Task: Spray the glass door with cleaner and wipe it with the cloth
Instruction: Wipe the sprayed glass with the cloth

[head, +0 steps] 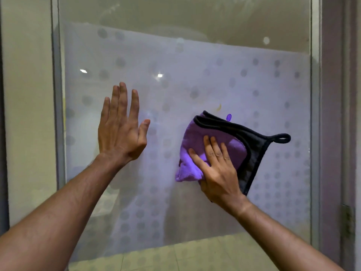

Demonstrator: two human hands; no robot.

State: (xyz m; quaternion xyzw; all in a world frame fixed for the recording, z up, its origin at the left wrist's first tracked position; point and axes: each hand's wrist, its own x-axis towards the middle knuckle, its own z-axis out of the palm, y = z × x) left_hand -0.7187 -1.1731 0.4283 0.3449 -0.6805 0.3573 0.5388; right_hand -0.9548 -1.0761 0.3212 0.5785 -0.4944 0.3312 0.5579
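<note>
Flat, right hand presses cloth, loop pointing right; left hand spread.

A pale greenish wall stands at the left, beside a grey metal frame. At the right runs a dull mauve door post with a rusty hinge low down. Pale square floor tiles show at the bottom. Small bright light spots glint in the reflection.

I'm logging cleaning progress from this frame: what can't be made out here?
- Spray cleaner: none in the head view.
- Frosted dotted glass door: top and bottom cut off; wetness indiscernible.
- Purple black-trimmed cloth: partly covered by the right hand.
- Left hand: contact with glass unclear.
</note>
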